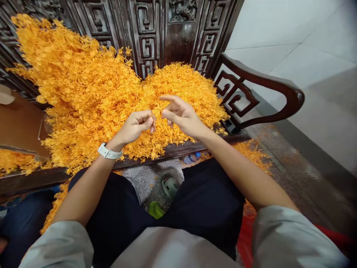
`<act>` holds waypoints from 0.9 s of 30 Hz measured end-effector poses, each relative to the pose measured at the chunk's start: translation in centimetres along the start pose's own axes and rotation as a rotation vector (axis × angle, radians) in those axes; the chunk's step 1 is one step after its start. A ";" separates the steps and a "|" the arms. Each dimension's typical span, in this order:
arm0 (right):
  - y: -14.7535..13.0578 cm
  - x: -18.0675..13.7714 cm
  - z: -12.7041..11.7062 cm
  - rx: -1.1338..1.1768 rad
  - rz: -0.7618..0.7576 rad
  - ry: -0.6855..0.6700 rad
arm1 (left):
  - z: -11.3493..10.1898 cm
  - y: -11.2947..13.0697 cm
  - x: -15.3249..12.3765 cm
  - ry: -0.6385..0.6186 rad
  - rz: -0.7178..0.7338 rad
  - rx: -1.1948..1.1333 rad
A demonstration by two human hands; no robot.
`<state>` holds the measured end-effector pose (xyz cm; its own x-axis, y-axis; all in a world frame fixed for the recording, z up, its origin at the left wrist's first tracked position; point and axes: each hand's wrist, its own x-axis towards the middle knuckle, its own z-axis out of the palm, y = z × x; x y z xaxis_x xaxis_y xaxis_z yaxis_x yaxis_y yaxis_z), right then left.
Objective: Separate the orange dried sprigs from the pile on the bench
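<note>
The pile of orange sprigs (pixel 92 93) lies on the dark wooden surface (pixel 178 150) and reaches almost to its front edge. Over the near part of the pile we see the left hand (pixel 136 126), its fingers curled closed with the thumb on the forefinger. If it pinches a sprig, we cannot tell. The right hand (pixel 181 115), just beside it, is loosely open. The carved armrest (pixel 259 93) bounds the right side, and beyond it lies the floor (pixel 292 178).

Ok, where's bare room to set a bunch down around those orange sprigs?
The bench seat is crowded: orange sprigs cover it to the carved back. Free: the brown board left of the pile, the speckled floor between the knees, and the floor strip beyond the armrest.
</note>
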<state>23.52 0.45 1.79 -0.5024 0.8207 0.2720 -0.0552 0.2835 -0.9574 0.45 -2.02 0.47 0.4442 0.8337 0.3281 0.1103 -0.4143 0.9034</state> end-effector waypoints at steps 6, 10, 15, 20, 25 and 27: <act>-2.5 -2.1 1.3 -0.181 -0.149 -0.461 | -1.4 -2.0 0.9 0.407 -0.024 0.085; -5.4 -3.9 2.1 0.182 -0.019 -1.246 | -4.2 -2.7 1.1 0.665 -0.050 -0.038; -4.3 -2.1 -1.0 0.575 -0.060 -0.103 | -3.5 -1.2 0.8 0.586 -0.076 -0.054; -1.1 -0.7 -1.0 0.125 0.123 0.101 | -0.9 -1.0 0.7 0.498 -0.050 -0.037; 0.2 -1.3 1.8 -0.470 -0.069 -0.117 | 1.3 -1.1 0.7 0.444 -0.015 0.031; 0.4 -1.1 2.0 -0.577 -0.136 -0.102 | 1.9 -0.9 0.8 0.422 -0.001 0.068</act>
<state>22.37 -1.32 0.90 -0.6058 0.7144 0.3502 0.3381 0.6296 -0.6995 2.34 -1.67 -0.63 0.0428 0.9046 0.4240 0.1752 -0.4246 0.8882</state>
